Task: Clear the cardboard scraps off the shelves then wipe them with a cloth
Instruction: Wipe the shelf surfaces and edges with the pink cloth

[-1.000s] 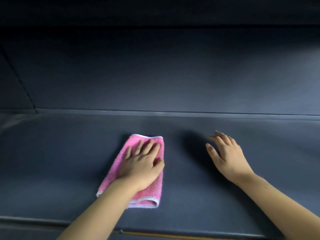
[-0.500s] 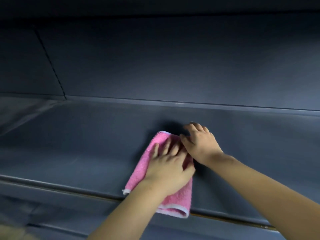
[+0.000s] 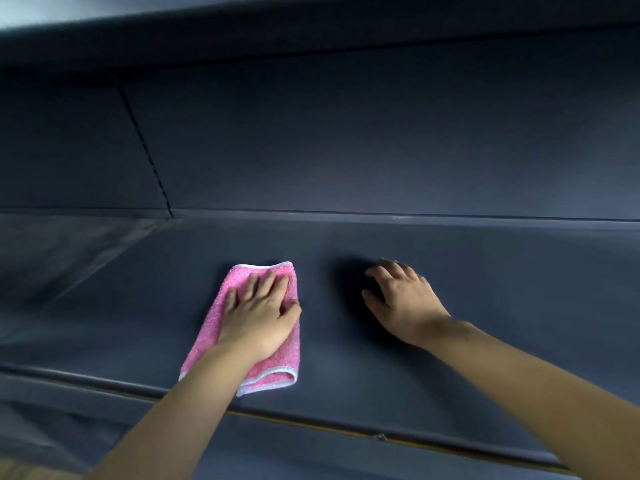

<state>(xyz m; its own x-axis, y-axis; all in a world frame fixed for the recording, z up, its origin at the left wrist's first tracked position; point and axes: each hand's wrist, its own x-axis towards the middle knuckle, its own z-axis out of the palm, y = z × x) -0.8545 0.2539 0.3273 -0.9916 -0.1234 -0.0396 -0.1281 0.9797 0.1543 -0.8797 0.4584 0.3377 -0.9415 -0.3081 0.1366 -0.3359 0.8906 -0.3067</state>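
Observation:
A folded pink cloth (image 3: 221, 318) with a white hem lies flat on the dark grey shelf (image 3: 485, 289), near its front edge. My left hand (image 3: 259, 313) presses down on the cloth with its fingers spread and straight. My right hand (image 3: 401, 299) rests on the bare shelf to the right of the cloth, fingers loosely bent, holding nothing. No cardboard scraps show on this shelf.
The shelf's back panel (image 3: 381, 140) rises behind, with a slotted upright (image 3: 145, 147) at the left. Another shelf's underside (image 3: 242, 32) hangs overhead. The front lip (image 3: 346, 427) runs along the bottom, with a lower shelf (image 3: 52, 427) beneath it.
Half a second ago my right hand touched the cloth's far corner beside my left hand; it has now moved right onto the bare shelf. The cloth lies flat again.

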